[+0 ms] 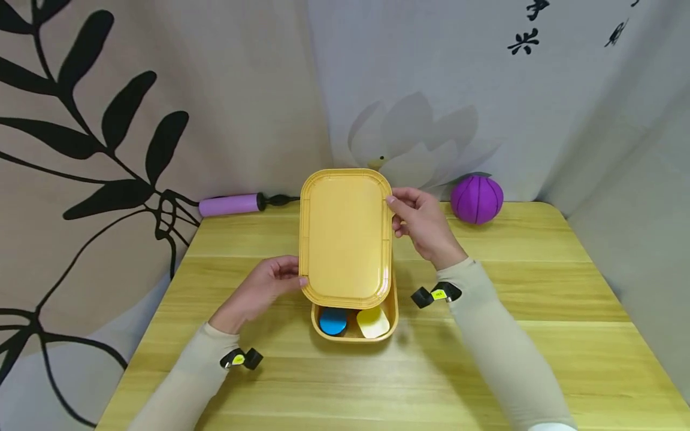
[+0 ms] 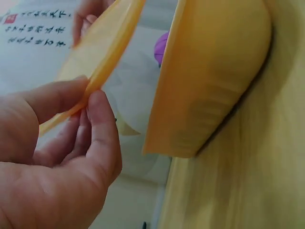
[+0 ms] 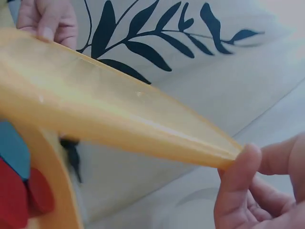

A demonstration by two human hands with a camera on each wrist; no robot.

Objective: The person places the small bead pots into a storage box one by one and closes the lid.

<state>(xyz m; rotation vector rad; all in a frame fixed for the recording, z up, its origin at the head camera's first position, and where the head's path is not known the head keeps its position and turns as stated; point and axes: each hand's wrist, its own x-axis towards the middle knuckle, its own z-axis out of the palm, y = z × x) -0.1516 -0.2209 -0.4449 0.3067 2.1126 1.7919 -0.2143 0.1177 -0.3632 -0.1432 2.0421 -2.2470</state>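
Both hands hold a yellow plastic lid (image 1: 346, 236) above a matching yellow box (image 1: 356, 340). My left hand (image 1: 264, 287) pinches the lid's near left edge between thumb and fingers. At the far right edge, my right hand (image 1: 423, 224) grips it the same way. The left wrist view shows a gap between the lid (image 2: 102, 52) and the box wall (image 2: 209, 81). Inside the box lie a blue piece (image 1: 333, 321) and a pale yellow piece (image 1: 373, 322). Red pieces (image 3: 12, 195) also show there in the right wrist view. The lid hides the box's far part from the head view.
A purple ball-shaped object (image 1: 477, 199) sits at the table's back right. Toward the back left lies a purple cylinder (image 1: 230, 205) with a black end. Printed cloth (image 1: 242, 90) hangs behind the wooden table (image 1: 501, 359).
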